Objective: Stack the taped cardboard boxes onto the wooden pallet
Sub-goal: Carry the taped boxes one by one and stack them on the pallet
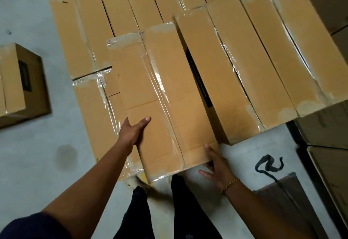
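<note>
Head view: a person sets a taped cardboard box on the lower layer at its near edge, beside the taller row. Their left hand grips its left side, thumb on top; their right hand, fingers splayed, presses the near right corner. The pallet is hidden. Next, probably, the box must be pushed flush against its neighbours.
</note>
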`<state>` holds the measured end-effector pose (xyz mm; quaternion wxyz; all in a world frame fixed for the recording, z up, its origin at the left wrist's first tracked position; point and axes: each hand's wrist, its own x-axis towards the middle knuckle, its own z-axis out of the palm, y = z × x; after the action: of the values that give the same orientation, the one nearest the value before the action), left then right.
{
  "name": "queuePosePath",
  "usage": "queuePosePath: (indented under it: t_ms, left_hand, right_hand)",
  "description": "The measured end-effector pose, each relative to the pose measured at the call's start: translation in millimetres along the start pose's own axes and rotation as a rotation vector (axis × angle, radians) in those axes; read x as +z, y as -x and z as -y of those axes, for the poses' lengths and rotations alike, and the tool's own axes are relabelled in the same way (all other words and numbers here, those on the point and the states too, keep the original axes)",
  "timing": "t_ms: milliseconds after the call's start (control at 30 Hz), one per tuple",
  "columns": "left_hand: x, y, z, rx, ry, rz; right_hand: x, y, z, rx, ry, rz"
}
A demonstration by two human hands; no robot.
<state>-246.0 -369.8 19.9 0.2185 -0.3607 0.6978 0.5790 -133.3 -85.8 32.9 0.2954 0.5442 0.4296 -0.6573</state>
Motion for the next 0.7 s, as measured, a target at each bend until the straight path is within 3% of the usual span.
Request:
queuePosePath:
  t_ms: [700]
  left_hand:
    - [19, -9, -31, -0.041, 0.065, -0.009]
  right_hand:
    - [2, -8, 46, -0.049, 0.080, -0.036]
